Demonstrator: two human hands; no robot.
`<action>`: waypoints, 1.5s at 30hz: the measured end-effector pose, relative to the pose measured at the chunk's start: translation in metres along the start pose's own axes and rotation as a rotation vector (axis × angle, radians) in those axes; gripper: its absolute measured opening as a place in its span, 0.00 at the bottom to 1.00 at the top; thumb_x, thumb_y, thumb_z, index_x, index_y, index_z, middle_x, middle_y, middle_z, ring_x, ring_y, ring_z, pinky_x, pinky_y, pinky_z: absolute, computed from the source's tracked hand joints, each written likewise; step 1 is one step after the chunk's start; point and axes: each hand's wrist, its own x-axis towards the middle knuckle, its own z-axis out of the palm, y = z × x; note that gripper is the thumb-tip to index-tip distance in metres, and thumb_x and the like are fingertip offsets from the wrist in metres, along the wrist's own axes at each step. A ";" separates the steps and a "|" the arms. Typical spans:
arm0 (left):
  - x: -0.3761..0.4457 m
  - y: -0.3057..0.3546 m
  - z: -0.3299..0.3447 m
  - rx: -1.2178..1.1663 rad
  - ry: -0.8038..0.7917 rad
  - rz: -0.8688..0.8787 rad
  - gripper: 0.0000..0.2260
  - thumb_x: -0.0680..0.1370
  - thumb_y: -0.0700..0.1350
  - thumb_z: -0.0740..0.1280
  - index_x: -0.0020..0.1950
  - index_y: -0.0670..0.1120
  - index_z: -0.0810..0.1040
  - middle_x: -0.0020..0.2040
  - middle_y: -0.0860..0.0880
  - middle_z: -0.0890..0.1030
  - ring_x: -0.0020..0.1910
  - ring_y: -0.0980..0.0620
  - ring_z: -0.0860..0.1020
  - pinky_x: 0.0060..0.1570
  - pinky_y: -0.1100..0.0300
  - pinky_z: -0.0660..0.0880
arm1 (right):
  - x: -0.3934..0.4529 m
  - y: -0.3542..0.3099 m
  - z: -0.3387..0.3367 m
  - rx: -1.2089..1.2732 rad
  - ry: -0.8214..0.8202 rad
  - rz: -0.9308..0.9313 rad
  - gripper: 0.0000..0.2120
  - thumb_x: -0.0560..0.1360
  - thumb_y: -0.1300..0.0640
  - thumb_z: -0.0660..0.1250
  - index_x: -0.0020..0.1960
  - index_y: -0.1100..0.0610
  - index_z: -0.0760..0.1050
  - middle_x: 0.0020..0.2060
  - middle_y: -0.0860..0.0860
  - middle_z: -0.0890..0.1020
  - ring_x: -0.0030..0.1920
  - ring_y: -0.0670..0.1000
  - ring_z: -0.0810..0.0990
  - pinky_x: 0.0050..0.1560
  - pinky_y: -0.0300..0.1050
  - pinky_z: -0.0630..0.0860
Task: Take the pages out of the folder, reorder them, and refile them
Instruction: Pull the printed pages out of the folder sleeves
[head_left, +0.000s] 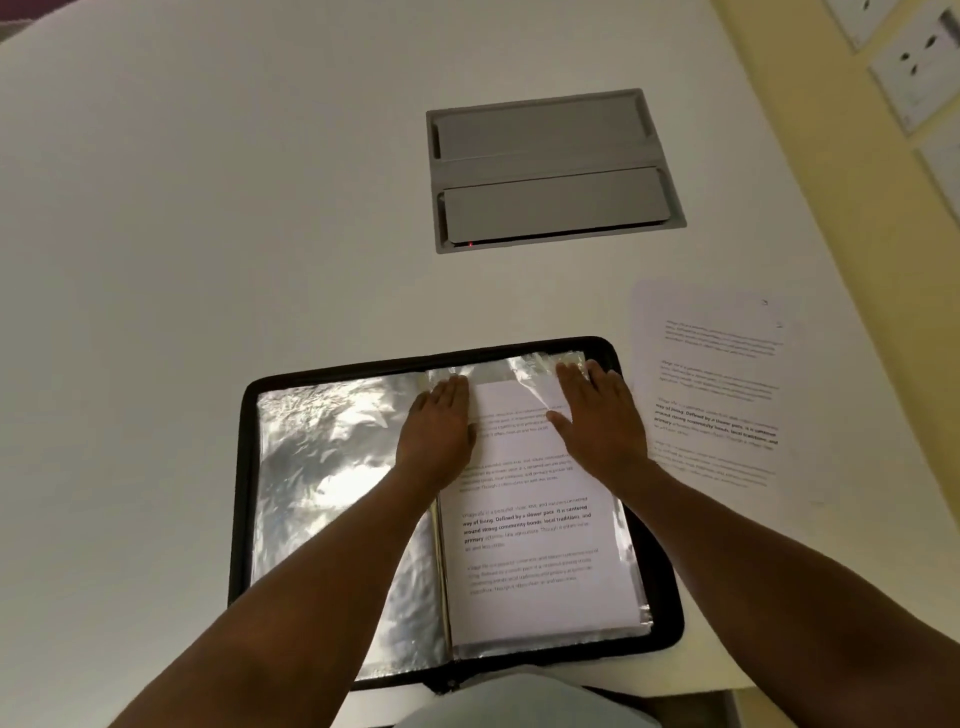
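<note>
Both hands spread flat, left hand (436, 431), right hand (597, 415), page (535, 519) between them, in folder (249, 467)

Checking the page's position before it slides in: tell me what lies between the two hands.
In the head view, the printed page, its top under the clear sleeve, lies between the left hand and right hand.

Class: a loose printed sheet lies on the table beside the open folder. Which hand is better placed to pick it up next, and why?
The right hand, probably. The loose sheet lies just right of the folder, close beside that hand. The left hand rests flat nearer the folder's spine and would have to cross over the right arm.
</note>
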 end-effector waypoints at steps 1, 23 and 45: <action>-0.001 0.001 0.002 0.008 0.033 0.007 0.29 0.81 0.49 0.61 0.77 0.39 0.55 0.76 0.41 0.62 0.75 0.44 0.61 0.74 0.51 0.55 | 0.000 -0.002 -0.001 0.012 0.050 -0.028 0.33 0.80 0.43 0.58 0.79 0.57 0.53 0.76 0.55 0.63 0.77 0.56 0.54 0.76 0.52 0.47; 0.040 -0.003 -0.019 -0.123 0.232 0.176 0.03 0.73 0.43 0.71 0.44 0.45 0.81 0.48 0.47 0.80 0.49 0.46 0.75 0.45 0.54 0.72 | 0.048 -0.016 -0.049 0.141 0.251 -0.281 0.04 0.71 0.62 0.71 0.45 0.55 0.80 0.38 0.50 0.82 0.37 0.54 0.79 0.47 0.51 0.74; 0.023 -0.004 -0.016 -0.107 0.213 0.293 0.12 0.79 0.47 0.58 0.53 0.45 0.80 0.47 0.48 0.83 0.45 0.49 0.77 0.42 0.56 0.74 | 0.100 -0.058 -0.070 -0.304 -0.582 -0.201 0.23 0.70 0.56 0.76 0.61 0.60 0.74 0.54 0.55 0.78 0.54 0.54 0.79 0.53 0.47 0.77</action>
